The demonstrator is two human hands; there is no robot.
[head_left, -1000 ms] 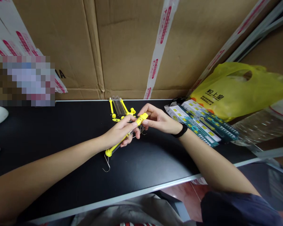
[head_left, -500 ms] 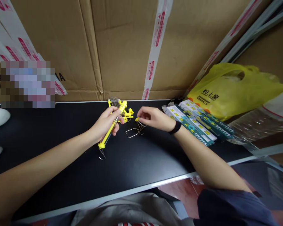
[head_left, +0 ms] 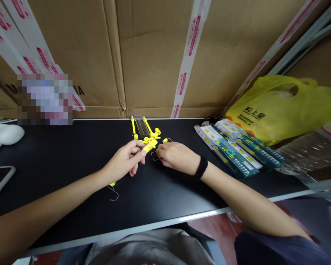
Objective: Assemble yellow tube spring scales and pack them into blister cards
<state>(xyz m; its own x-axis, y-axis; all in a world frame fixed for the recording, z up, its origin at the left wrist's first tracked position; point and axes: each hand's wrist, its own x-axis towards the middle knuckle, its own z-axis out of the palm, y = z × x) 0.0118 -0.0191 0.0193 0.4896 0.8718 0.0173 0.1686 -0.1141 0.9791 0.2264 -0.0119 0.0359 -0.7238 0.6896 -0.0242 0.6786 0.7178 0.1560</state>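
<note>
My left hand (head_left: 127,158) is closed around a yellow-and-clear spring scale (head_left: 148,147), whose middle is hidden by the fingers. A metal hook (head_left: 114,195) sticks out from its lower end, below my wrist. Over a small group of bent metal wire hooks (head_left: 154,156), my right hand (head_left: 178,157) has its fingers pinched together at the wire; the fingertips are partly hidden. A small yellow piece (head_left: 164,140) lies just behind that hand. Beyond my left hand are clear tubes (head_left: 142,127), a yellow rod (head_left: 133,126) and loose yellow parts (head_left: 156,132).
Printed spring scale boxes (head_left: 227,151) lie at the right, before a yellow plastic bag (head_left: 281,110) and a clear plastic container (head_left: 306,151). At left are a white rounded object (head_left: 9,134) and a white-edged device (head_left: 1,180). Cardboard (head_left: 151,55) stands along the table's back edge.
The spring scale has turned, its upper end now pointing lower and farther right. My right hand has come nearer, from the yellow piece onto the wire hooks. The view has shifted slightly left.
</note>
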